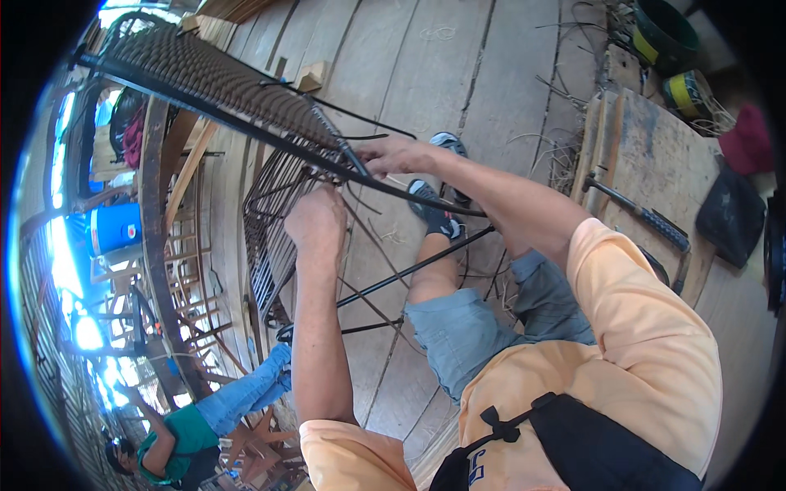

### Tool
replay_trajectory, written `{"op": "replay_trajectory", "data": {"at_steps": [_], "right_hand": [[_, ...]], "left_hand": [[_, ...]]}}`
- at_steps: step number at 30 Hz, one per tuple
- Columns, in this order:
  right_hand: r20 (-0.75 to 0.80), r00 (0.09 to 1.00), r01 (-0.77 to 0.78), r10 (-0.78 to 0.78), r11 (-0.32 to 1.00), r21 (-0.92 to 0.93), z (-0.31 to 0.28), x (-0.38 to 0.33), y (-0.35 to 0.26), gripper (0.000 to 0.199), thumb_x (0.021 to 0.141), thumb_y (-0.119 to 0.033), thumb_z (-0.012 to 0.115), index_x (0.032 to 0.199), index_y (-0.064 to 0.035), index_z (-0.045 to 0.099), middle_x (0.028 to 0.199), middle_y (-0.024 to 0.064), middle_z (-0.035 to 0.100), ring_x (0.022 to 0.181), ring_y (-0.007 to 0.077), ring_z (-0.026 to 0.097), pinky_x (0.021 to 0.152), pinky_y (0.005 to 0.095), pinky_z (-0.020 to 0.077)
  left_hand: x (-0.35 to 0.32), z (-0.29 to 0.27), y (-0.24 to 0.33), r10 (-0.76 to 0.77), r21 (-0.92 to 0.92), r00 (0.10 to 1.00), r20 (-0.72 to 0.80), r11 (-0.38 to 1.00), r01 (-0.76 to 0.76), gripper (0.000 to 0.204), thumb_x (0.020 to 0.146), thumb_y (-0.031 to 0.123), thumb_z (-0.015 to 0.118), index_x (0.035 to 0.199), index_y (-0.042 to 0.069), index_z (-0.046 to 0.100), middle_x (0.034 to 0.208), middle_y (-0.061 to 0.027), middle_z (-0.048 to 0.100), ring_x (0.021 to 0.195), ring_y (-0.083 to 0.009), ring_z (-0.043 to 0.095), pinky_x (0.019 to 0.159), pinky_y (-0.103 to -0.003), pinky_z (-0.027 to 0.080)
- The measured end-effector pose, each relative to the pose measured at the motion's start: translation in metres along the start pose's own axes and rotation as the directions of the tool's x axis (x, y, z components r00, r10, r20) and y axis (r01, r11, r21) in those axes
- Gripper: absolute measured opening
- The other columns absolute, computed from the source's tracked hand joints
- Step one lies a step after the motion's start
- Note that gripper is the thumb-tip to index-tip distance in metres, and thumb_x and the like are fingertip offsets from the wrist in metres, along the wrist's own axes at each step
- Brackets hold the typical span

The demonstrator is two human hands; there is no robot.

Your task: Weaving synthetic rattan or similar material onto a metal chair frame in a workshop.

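A chair-like piece with a black metal frame (237, 123) and brown wicker weave (196, 69) lies tilted before me. The weave is dense at the upper left; farther down, the thin strands (270, 192) run open and parallel. My left hand (318, 219) is closed at the weave just below the frame bar, its fingertips pinching a strand. On the other side of the bar, my right hand (386, 155) curls its fingers against the bar and the weave's edge; what they hold is hidden. Loose wicker strands (377, 229) hang around both hands.
A hammer (639, 214) lies on a wooden block (647, 155) to my right, with a dark pouch (731, 214) beside it. Buckets (667, 37) stand at the upper right. Another person (184, 434) is at the lower left, near a blue cooler (115, 229). Scraps litter the plank floor.
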State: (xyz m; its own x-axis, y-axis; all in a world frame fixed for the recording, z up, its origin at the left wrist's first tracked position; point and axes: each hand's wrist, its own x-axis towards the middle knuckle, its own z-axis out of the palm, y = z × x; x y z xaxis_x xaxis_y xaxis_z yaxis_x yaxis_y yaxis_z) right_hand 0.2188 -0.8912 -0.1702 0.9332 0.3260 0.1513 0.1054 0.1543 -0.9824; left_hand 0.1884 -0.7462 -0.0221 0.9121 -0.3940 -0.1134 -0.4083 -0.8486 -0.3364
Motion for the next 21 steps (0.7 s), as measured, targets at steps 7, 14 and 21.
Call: {"op": "replay_trajectory", "data": {"at_steps": [7, 14, 21], "right_hand": [[-0.147, 0.988, -0.039, -0.048, 0.842, -0.537, -0.035, -0.023, 0.025, 0.039, 0.083, -0.041, 0.054, 0.092, -0.0036, 0.062, 0.079, 0.0158, 0.061, 0.074, 0.0292, 0.059, 0.065, 0.0408, 0.0446], [-0.306, 0.764, -0.631, 0.569, 0.558, -0.539, -0.131, -0.279, -0.09, 0.023, 0.08, -0.023, 0.051, 0.07, -0.0031, 0.055, 0.06, 0.0128, 0.054, 0.056, 0.0265, 0.052, 0.054, 0.0398, 0.0395], [-0.487, 0.239, -0.426, 0.84, -0.36, -0.83, -0.174, -0.51, -0.112, 0.024, 0.079, -0.02, 0.05, 0.087, -0.004, 0.066, 0.088, 0.0175, 0.063, 0.086, 0.0322, 0.061, 0.076, 0.041, 0.0468]], "left_hand": [[-0.018, -0.009, 0.025, -0.004, -0.116, 0.963, -0.271, 0.993, -0.029, 0.03, 0.083, 0.022, 0.052, 0.102, -0.002, 0.058, 0.095, -0.0219, 0.061, 0.087, -0.0354, 0.06, 0.074, -0.043, 0.048], [-0.098, 0.027, 0.15, 0.284, -0.982, 0.941, 0.183, 0.1, 0.16, 0.036, 0.09, 0.029, 0.05, 0.11, -0.001, 0.052, 0.1, -0.0081, 0.057, 0.093, -0.015, 0.054, 0.077, -0.029, 0.044], [-0.009, 0.059, 0.188, -0.099, -0.459, 0.948, 0.302, -0.887, 0.054, 0.019, 0.091, 0.027, 0.05, 0.094, 0.009, 0.052, 0.075, -0.001, 0.054, 0.057, -0.0133, 0.051, 0.051, -0.028, 0.043]]}}
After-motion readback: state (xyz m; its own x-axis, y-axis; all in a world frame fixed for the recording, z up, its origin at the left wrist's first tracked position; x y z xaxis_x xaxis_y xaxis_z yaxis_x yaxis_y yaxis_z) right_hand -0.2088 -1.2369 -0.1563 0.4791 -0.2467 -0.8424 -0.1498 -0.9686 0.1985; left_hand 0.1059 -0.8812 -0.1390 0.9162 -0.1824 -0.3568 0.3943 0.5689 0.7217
